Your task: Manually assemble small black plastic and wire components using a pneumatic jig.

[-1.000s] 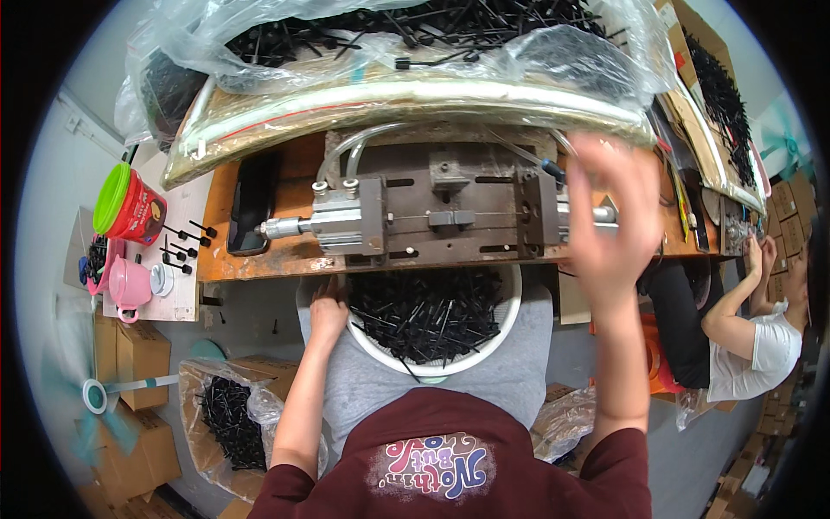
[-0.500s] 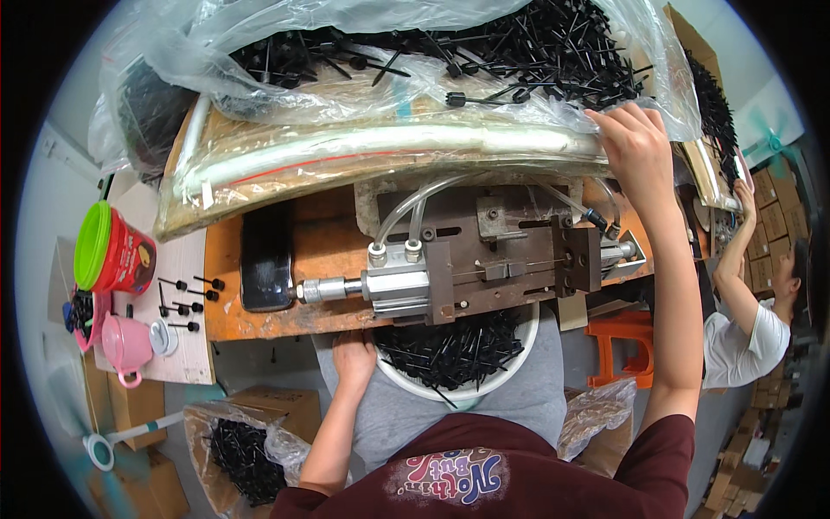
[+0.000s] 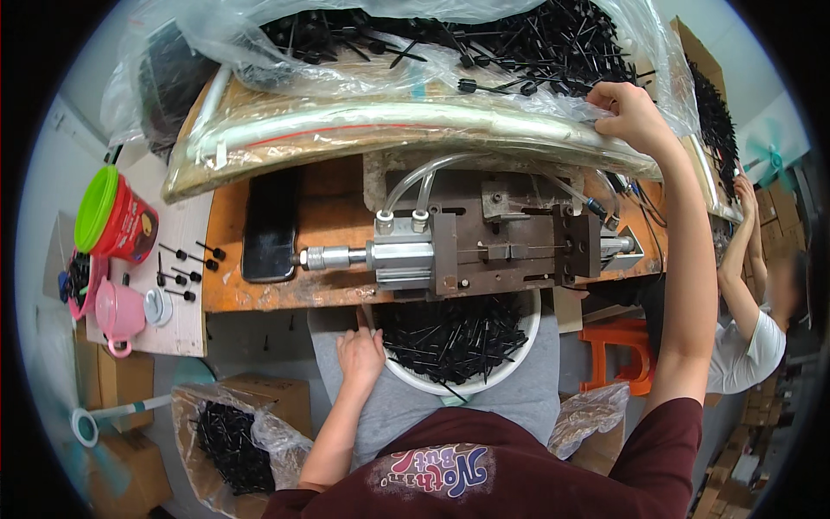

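My right hand (image 3: 635,118) is at the front right edge of a raised tray (image 3: 406,118) wrapped in clear plastic. Its fingers are bent, with a gap between thumb and forefinger over the plastic film (image 3: 564,111); I make out nothing held. Black thin-stemmed plastic parts (image 3: 553,43) are heaped in the tray. Down by my lap, my left hand (image 3: 359,353) rests beside a white basin (image 3: 529,342), forefinger stretched toward the bench edge, other fingers loosely bent. More of these black parts (image 3: 454,337) fill the basin. Above it stands a metal clamping fixture (image 3: 501,251) with air cylinders.
A black phone (image 3: 270,229) lies on the wooden bench (image 3: 226,259). At left are a red bucket (image 3: 130,221), a pink cup (image 3: 119,309) and several loose black parts (image 3: 184,272). An orange stool (image 3: 616,350) stands right; another person (image 3: 748,346) works beyond. A plastic-lined box (image 3: 233,445) sits lower left.
My right hand's fingers have parted and shifted at the tray edge. My left forefinger now stretches forward. The whole view has shifted slightly, with the bench sitting higher.
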A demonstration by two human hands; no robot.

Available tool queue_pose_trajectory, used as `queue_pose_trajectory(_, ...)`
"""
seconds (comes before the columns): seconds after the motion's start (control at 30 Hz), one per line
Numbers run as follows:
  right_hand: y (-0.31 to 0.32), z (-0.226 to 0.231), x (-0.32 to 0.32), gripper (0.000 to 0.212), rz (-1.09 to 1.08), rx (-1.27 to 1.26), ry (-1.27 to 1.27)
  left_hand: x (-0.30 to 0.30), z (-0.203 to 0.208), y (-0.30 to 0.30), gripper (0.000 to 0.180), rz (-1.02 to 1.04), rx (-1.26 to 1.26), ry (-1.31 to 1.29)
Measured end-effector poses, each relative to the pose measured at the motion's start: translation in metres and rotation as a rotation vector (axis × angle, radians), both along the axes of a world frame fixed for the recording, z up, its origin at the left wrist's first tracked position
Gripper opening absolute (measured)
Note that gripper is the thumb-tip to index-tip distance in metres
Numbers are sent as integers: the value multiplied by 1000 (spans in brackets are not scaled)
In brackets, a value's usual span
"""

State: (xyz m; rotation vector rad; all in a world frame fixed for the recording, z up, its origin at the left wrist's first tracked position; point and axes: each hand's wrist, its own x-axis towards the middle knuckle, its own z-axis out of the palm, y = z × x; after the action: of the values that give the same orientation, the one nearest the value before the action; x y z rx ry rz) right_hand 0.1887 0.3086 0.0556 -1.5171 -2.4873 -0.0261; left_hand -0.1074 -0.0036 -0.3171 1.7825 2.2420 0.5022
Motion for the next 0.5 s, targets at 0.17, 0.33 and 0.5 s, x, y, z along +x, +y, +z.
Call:
queue_pose_trajectory(0.17,-15,-1,3,23,129,189,-27,2,18,-14,41,47,12,-75)
queue_pose_trajectory(0.33,-43,-15,21,23,93,199,178,33,70,-45,78,-109,53,-95)
queue_pose_trajectory(0.5,-65,-22,21,27,135,65,357,58,127,-67,74,-348,97,-278)
